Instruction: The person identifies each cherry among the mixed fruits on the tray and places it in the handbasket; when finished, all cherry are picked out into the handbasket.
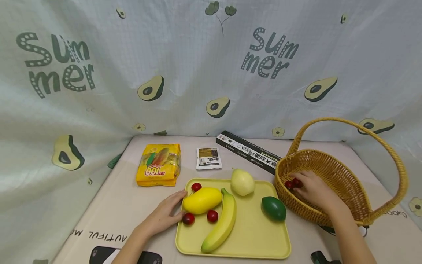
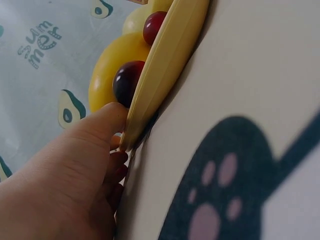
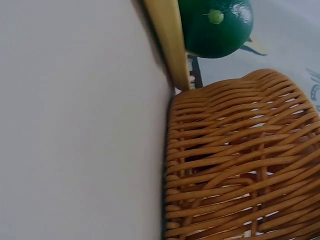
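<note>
My left hand rests at the left rim of the yellow tray, its thumb beside a dark red cherry. In the left wrist view the thumb touches the rim near that cherry. The tray also bears a yellow mango, two other cherries, a banana, a pale pear and a dark green oval fruit. Inside the wicker basket, my right hand pinches a cherry; another cherry lies next to it. Basket weave mostly hides this hand in the right wrist view.
Behind the tray are a yellow candy bag, a small white packet and a long black pasta box. The basket's tall handle arches over its right side. A dark object lies at the front right.
</note>
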The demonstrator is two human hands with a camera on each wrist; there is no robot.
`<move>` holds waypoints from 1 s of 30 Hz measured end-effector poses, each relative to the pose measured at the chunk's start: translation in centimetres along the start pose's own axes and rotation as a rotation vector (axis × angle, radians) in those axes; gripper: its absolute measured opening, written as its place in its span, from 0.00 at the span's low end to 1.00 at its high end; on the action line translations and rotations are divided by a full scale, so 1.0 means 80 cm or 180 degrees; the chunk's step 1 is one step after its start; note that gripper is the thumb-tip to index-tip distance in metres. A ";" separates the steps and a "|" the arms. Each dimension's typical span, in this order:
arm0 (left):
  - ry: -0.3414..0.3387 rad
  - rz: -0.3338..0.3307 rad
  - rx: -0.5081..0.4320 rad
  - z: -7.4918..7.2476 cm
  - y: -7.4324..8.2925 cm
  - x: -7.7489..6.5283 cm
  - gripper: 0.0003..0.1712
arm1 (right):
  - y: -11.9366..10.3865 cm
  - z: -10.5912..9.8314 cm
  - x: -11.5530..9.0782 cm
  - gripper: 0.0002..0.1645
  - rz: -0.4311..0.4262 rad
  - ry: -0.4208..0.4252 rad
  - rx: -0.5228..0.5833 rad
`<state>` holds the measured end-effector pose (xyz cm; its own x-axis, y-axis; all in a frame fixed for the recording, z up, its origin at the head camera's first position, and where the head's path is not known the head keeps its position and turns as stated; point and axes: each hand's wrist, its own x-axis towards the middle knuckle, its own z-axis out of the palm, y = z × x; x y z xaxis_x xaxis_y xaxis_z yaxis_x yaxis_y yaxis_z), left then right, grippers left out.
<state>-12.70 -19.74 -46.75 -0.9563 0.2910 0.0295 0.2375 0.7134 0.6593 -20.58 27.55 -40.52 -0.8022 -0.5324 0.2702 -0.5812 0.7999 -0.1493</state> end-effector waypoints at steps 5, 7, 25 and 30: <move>-0.0015 0.0009 0.0024 0.000 -0.001 0.004 0.35 | -0.005 -0.009 0.002 0.26 -0.0132 0.0131 -0.0002; -0.0020 0.0002 0.0003 0.001 -0.001 0.004 0.35 | -0.007 -0.011 0.003 0.26 -0.0231 0.0227 -0.0022; 0.0021 -0.0025 0.0088 0.003 0.004 0.004 0.34 | -0.058 -0.015 0.022 0.19 -0.0568 0.1112 -0.0138; 0.0016 -0.0002 0.0059 0.000 0.005 0.003 0.34 | -0.068 -0.008 0.028 0.14 -0.0733 0.1141 -0.0108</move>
<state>-12.84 -19.36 -46.49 -0.9572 0.2874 0.0330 0.2400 0.7252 0.6454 -19.09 22.17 -38.48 -0.5501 -0.5731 0.6074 -0.7300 0.6832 -0.0165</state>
